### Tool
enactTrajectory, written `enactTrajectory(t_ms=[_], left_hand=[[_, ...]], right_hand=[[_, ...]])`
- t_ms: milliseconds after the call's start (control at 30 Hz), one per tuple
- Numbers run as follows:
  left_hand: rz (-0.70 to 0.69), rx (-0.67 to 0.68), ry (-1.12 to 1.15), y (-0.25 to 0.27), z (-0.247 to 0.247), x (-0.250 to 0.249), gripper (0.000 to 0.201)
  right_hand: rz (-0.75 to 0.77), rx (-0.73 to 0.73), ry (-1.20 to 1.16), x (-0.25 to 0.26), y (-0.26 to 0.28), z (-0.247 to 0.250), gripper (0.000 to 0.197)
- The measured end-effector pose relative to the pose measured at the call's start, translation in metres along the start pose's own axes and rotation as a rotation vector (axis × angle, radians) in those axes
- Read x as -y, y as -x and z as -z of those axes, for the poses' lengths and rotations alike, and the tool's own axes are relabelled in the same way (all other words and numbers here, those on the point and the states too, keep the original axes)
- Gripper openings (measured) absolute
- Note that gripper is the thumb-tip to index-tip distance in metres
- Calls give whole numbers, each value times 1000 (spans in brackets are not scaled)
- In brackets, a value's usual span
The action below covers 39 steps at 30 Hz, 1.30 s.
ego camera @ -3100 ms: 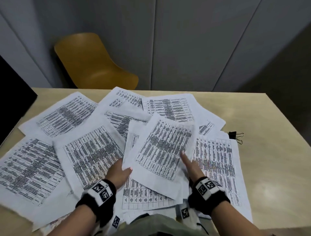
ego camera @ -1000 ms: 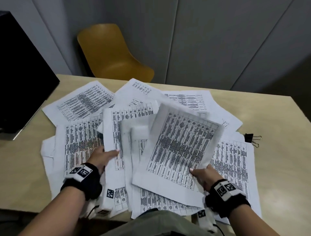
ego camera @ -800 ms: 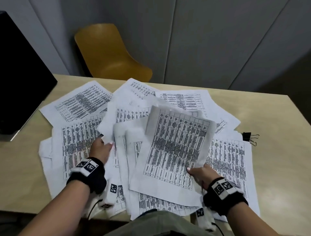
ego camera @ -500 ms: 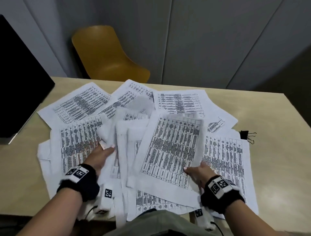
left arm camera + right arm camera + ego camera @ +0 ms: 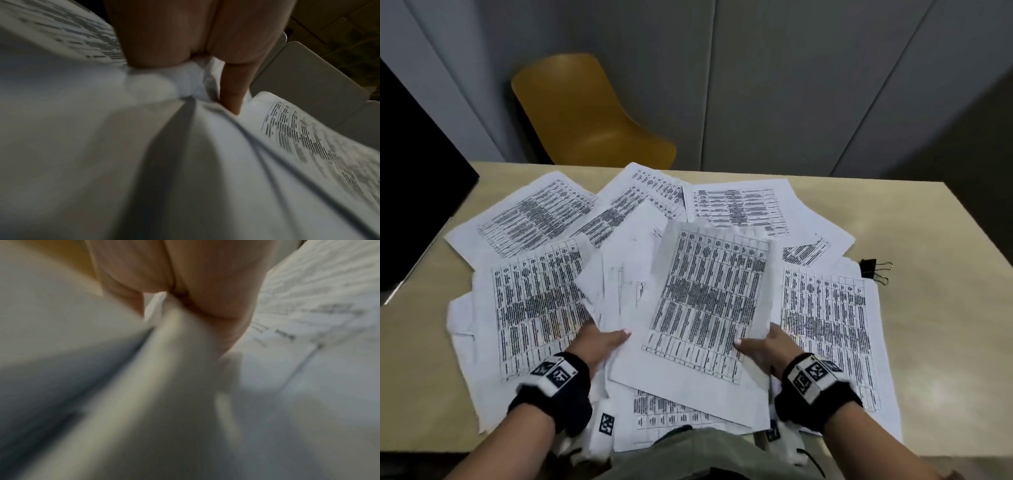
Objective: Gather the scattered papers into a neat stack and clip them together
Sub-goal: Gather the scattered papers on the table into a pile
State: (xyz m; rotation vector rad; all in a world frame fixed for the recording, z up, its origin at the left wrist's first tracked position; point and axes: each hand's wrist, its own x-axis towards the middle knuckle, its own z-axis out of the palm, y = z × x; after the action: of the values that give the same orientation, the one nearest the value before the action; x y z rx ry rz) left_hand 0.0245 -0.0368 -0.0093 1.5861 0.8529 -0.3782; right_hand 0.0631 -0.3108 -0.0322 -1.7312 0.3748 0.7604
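Observation:
Several printed sheets lie fanned over the beige table point(image 5: 941, 240). Near the front edge, a loose bundle of sheets point(image 5: 709, 301) is lifted off the pile, its top page showing a dense table. My left hand point(image 5: 604, 342) grips the bundle's left side, thumb on top and fingers hidden beneath. In the left wrist view the fingers point(image 5: 230, 91) pinch white paper point(image 5: 246, 178). My right hand point(image 5: 760, 346) holds the bundle's lower right edge with the thumb on top. The right wrist view is blurred, showing the right hand point(image 5: 195, 288) against paper point(image 5: 144, 386). A black binder clip point(image 5: 873, 269) lies at the right.
A yellow chair point(image 5: 585, 113) stands behind the table's far edge. A black monitor point(image 5: 414, 171) fills the left side. Loose sheets point(image 5: 534, 219) reach the back left, and another sheet point(image 5: 825, 322) lies flat beside my right hand.
My left hand has slid right, drawing more sheets in under the central bundle. The top page has turned from tilted to nearly square with me, and both hands hold the bundle closer together.

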Motion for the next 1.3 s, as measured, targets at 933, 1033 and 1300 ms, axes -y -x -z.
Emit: enactTrajectory(t_ms=[933,1033,1300], left_hand=[[30,-57,91,-5,11,6,25],[52,-66,85,-6,12,7,28],[13,-115,-37,-20,9,11,53]], right_hand=[[31,-784,139,-20,-4,104,27],[-18,-606,26,-20,-6,97,24],[118,-890,404,5,24,101,22]])
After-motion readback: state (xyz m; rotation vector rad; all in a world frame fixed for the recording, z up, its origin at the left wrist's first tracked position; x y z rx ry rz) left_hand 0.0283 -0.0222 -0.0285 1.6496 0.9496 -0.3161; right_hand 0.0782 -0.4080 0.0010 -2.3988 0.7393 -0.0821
